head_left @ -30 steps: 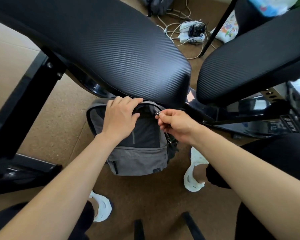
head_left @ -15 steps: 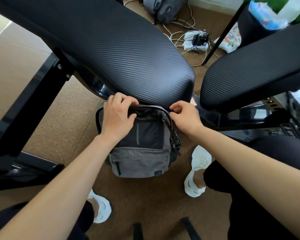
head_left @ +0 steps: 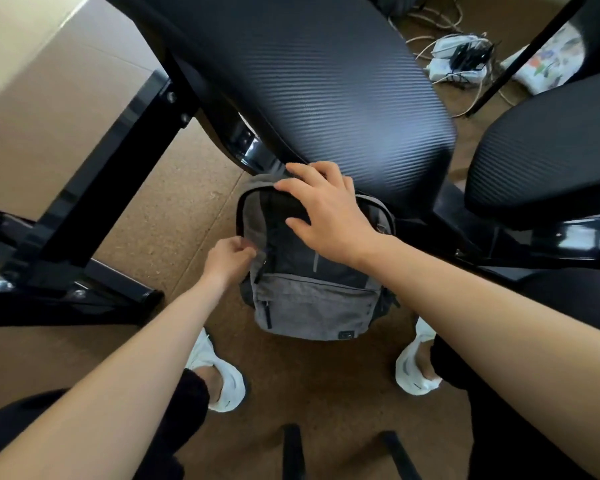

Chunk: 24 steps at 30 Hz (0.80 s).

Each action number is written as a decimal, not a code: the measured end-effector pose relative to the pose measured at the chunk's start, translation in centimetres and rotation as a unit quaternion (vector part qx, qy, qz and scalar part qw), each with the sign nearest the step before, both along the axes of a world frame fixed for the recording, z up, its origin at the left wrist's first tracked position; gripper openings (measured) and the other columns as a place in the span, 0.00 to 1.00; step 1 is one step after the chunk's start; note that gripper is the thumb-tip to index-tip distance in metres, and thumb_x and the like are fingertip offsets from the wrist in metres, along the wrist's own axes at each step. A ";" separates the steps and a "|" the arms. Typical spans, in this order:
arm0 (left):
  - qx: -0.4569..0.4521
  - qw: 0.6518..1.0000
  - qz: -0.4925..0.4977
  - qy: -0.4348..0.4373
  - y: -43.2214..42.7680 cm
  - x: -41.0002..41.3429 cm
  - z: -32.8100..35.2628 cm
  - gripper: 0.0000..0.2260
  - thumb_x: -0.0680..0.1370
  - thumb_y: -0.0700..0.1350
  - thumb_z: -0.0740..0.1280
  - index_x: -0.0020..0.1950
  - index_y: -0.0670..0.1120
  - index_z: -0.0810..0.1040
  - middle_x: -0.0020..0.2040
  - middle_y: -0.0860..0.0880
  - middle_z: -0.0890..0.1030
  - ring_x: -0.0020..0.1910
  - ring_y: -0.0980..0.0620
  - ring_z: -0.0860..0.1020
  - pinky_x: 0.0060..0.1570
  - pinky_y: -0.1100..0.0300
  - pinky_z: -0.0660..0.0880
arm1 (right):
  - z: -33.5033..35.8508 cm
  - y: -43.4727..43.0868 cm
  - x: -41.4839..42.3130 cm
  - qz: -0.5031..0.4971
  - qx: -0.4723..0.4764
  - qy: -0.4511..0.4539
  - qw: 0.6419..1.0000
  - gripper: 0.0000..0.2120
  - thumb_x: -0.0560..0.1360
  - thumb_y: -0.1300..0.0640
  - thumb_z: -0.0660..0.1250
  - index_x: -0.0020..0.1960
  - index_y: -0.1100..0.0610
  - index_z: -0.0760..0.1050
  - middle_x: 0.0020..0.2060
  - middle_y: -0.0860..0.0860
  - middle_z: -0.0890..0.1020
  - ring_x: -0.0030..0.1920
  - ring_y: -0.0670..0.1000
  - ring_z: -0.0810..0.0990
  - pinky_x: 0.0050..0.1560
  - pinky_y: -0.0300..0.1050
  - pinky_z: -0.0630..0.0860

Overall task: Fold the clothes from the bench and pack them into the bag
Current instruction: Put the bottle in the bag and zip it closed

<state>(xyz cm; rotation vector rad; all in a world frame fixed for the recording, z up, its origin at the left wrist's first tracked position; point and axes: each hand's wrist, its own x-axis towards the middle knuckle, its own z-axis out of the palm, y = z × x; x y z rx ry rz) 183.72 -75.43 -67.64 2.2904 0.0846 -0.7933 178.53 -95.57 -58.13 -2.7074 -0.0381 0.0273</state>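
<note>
The grey and black bag (head_left: 309, 282) stands upright on the brown floor (head_left: 174, 216), its top tucked just under the front edge of the padded bench surface (head_left: 326, 91), so there is little room above it; open floor lies to its left up to the black frame leg (head_left: 97, 202), and in front of it between the two white shoes (head_left: 222, 379). A second black pad (head_left: 547, 147) sits to the right, with a narrow gap between the pads. Compared with half a second ago, the hands have swapped roles: the left hand (head_left: 231, 259) has dropped from the top of the bag to its left side, and the right hand (head_left: 329, 216) has moved from the right corner across onto the top front panel. The left hand's grip is closed, fingers pinched at the side zip line, though whether a zip pull is between them cannot be told. The right hand lies open and flat, fingers spread, pressing on the bag and holding nothing. Both forearms reach forward and down, the right crossing above the left.
</note>
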 end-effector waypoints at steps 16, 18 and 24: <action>-0.082 0.971 0.171 0.145 -2.1 -1.7 -5.4 0.15 0.85 0.44 0.57 0.46 0.49 0.81 0.57 0.42 0.82 0.62 0.41 0.79 0.64 0.51 0.73 | -1.5 -1.8 1.0 -0.063 -0.032 0.051 0.996 0.16 0.81 0.56 0.66 0.68 0.54 0.73 0.61 0.52 0.80 0.63 0.59 0.75 0.62 0.58 0.66; -0.077 0.974 0.152 0.150 -1.8 -2.1 -5.2 0.12 0.85 0.46 0.60 0.59 0.44 0.82 0.61 0.41 0.82 0.62 0.41 0.79 0.63 0.50 0.75 | -1.6 -1.9 1.0 -0.069 -0.018 0.052 0.996 0.15 0.81 0.56 0.66 0.67 0.55 0.73 0.60 0.52 0.80 0.62 0.59 0.76 0.61 0.58 0.67; -0.083 0.977 0.094 0.172 -0.8 -3.0 -4.9 0.09 0.82 0.48 0.68 0.59 0.45 0.80 0.53 0.48 0.82 0.54 0.48 0.80 0.57 0.52 0.77 | -1.5 -1.8 1.1 -0.075 -0.003 0.064 0.995 0.14 0.80 0.57 0.66 0.66 0.54 0.73 0.59 0.51 0.81 0.61 0.58 0.77 0.61 0.56 0.67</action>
